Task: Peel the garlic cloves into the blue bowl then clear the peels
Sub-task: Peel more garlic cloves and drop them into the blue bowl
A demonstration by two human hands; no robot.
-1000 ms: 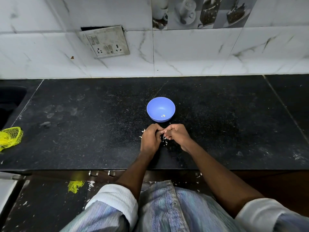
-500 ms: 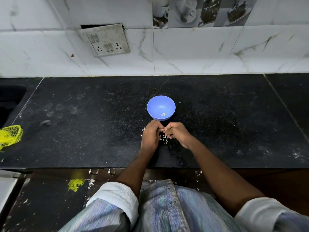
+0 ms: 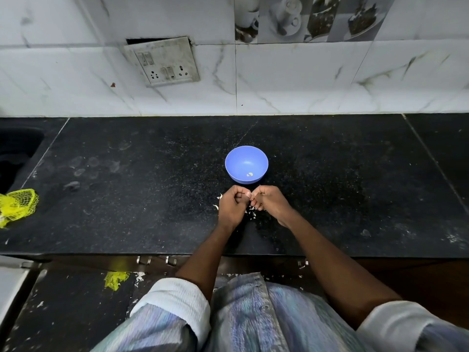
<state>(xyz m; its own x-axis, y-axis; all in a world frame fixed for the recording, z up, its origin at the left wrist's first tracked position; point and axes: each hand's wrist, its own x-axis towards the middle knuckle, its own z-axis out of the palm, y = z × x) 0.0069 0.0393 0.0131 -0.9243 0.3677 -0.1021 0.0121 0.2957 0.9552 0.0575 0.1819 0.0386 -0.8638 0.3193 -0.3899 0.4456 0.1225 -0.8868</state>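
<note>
Working just in front of the blue bowl (image 3: 246, 164), the person holds both hands close together low over the black desk (image 3: 127, 199), fingertips meeting. The left hand (image 3: 232, 207) is curled, its thumb and fingers pinching something small against the right hand (image 3: 270, 203), which is curled the same way; the piece between them is mostly hidden, and it is most likely a garlic clove being stripped, though its shape cannot be made out. Inside the bowl lies only a small pale piece (image 3: 249, 174) near the bottom, probably a peeled clove, so the peeling looks to be at an early stage. Thin white peels (image 3: 251, 214) lie scattered on the desk under and beside the hands, with a couple more flakes (image 3: 218, 198) just left of the left hand. None of these have been gathered, so the clearing step is judged not yet begun. A yellow net bag (image 3: 17, 207) sits well apart at the left edge of the desk; whether it holds more garlic cannot be told.
</note>
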